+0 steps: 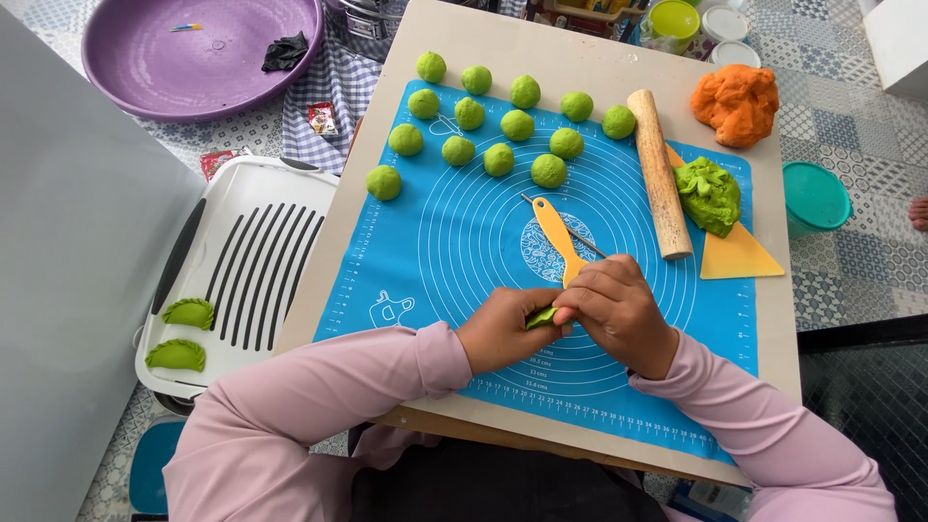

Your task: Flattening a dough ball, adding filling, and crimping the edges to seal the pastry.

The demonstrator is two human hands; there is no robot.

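Both hands meet over the blue silicone mat (454, 242) near its front edge. My left hand (503, 331) and my right hand (619, 307) pinch a small folded piece of green dough (541, 317) between them; most of it is hidden by the fingers. Just behind my right hand lies a yellow plastic spatula (559, 232) with a thin metal pick (580, 238) crossing under it. Several green dough balls (499, 159) sit in rows at the far part of the mat.
A wooden rolling pin (659, 172) lies right of centre, beside a green dough lump (710, 195) and a yellow wedge scraper (737, 255). Orange dough (737, 102) sits far right. A white tray (253, 253) at left holds two finished green dumplings (188, 313). Purple basin (201, 60), teal cup (814, 197).
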